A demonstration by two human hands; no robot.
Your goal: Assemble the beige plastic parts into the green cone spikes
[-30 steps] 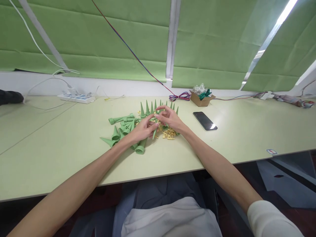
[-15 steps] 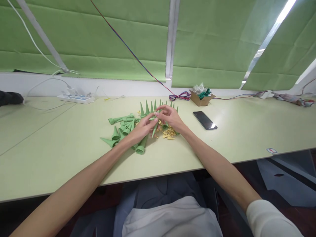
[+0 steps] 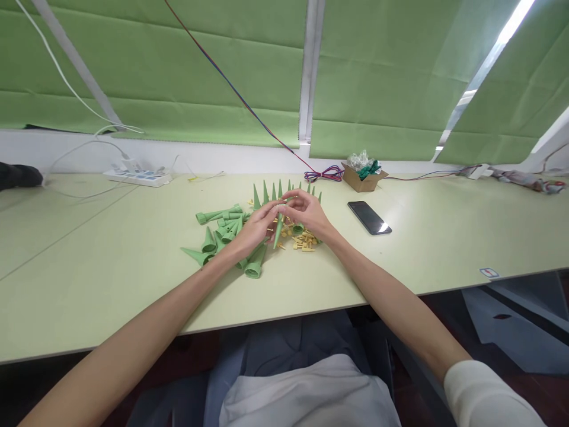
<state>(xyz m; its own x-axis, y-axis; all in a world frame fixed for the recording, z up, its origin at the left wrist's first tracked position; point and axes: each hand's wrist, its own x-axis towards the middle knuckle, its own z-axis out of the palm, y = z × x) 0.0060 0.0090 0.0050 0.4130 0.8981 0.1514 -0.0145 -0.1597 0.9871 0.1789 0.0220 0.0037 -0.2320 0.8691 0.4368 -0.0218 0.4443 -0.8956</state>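
Note:
A slim green cone [image 3: 278,232] points down toward me between my two hands, its wide end hidden by fingers. My left hand [image 3: 259,227] is closed round its upper part from the left. From the right, my right hand [image 3: 307,211] pinches the same cone near the top. Several green cones [image 3: 208,240] lie in a loose pile left of and below my left hand. Behind the hands a row of green cones [image 3: 265,193] stands with tips up. Small yellow pieces [image 3: 304,241] are scattered beneath my right hand.
A black phone [image 3: 369,217] lies on the table [image 3: 133,261] to the right. Behind it sits a small cardboard box [image 3: 362,179] with plastic and green material, beside coiled wires [image 3: 324,173]. A white power strip [image 3: 138,177] is at the back left.
The held cone has turned a little more upright between my hands and shows more of its length. My left fingers have shifted slightly around it.

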